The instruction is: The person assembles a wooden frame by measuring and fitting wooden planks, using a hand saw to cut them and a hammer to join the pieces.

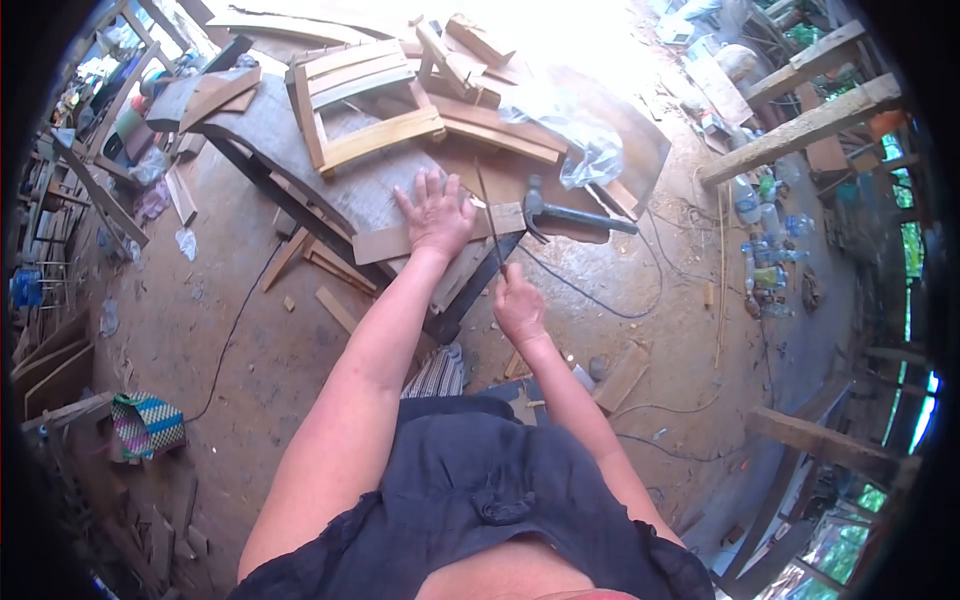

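Note:
My left hand (437, 212) lies flat with fingers spread, pressing on a wooden board (378, 244) along the near edge of the workbench (375, 200). In my right hand (519, 303), below that edge, is the handle of a handsaw. The narrow, edge-on saw blade (487, 208) points away from me and crosses the board just right of my left hand. A claw hammer (582, 215) rests on the bench at the board's right end, its handle pointing right.
A small wooden frame (380, 150), wood strips (500, 135) and a clear plastic bag (590, 150) cover the bench's far side. Cables (612, 312) and offcuts (625, 375) lie on the floor. Plastic bottles (770, 250) stand at right, a woven basket (148, 425) at left.

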The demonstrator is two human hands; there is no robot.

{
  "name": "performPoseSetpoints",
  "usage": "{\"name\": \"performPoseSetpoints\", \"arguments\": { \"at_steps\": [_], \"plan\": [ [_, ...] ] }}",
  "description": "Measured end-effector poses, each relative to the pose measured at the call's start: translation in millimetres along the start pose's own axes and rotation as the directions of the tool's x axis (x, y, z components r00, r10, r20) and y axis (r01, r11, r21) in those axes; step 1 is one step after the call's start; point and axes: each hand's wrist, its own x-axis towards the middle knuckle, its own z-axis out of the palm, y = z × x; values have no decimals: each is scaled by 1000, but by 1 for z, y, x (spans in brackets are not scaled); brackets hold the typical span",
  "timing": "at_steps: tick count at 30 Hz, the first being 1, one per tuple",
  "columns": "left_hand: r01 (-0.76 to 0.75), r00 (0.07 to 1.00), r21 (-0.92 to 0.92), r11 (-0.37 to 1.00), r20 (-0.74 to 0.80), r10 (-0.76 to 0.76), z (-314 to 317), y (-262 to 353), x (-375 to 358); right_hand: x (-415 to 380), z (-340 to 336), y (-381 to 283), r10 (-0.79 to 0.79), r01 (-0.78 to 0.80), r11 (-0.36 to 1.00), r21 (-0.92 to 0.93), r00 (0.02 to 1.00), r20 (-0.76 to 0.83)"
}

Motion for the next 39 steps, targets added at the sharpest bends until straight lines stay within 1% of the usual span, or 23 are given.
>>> {"name": "performPoseSetpoints", "arguments": {
  "at_steps": [2,5,6,7,13,15,20,23,27,29,33,36,38,39],
  "plan": [
    [17,1000,29,999,14,-17,-1,-2,-1,0,2,1,-3,2,1000,22,999,38],
    [8,1000,28,1000,2,-8,3,-3,-1,-1,5,3,-13,12,999,32,999,32],
    [-22,998,40,999,-50,24,6,-5,-1,-1,5,4,-6,5,1000,28,1000,25],
    [-28,998,36,999,-49,30,9,-6,-1,-2,7,4,-4,3,999,36,1000,24],
    [-22,999,58,998,-40,25,9,-5,-1,-3,-3,-5,14,-15,999,50,1000,25],
    [1,1000,61,998,8,-2,7,-3,-1,-2,-2,-4,20,-21,998,54,999,33],
    [16,999,79,997,27,-19,3,-1,-2,-2,5,0,7,-7,997,75,1000,5],
    [17,1000,71,997,15,-18,5,-2,0,-1,8,5,20,-21,999,42,999,42],
    [12,1000,55,998,-1,-12,7,-3,-1,0,4,4,-5,4,999,43,999,33],
    [10,1000,49,999,-5,-10,6,-3,-2,1,-1,1,36,-35,999,-4,996,81],
    [-17,1000,31,999,-21,18,6,-5,-1,-1,-2,-3,22,-22,1000,0,999,46],
    [-30,999,19,999,-32,30,7,-6,-2,1,-4,-4,40,-38,999,-30,996,76],
    [-32,999,8,999,-38,32,9,-8,-1,1,2,3,17,-15,999,-37,999,48],
    [-38,998,-4,999,-50,38,9,-8,-1,0,2,1,23,-21,999,-32,998,64]
  ]
}}
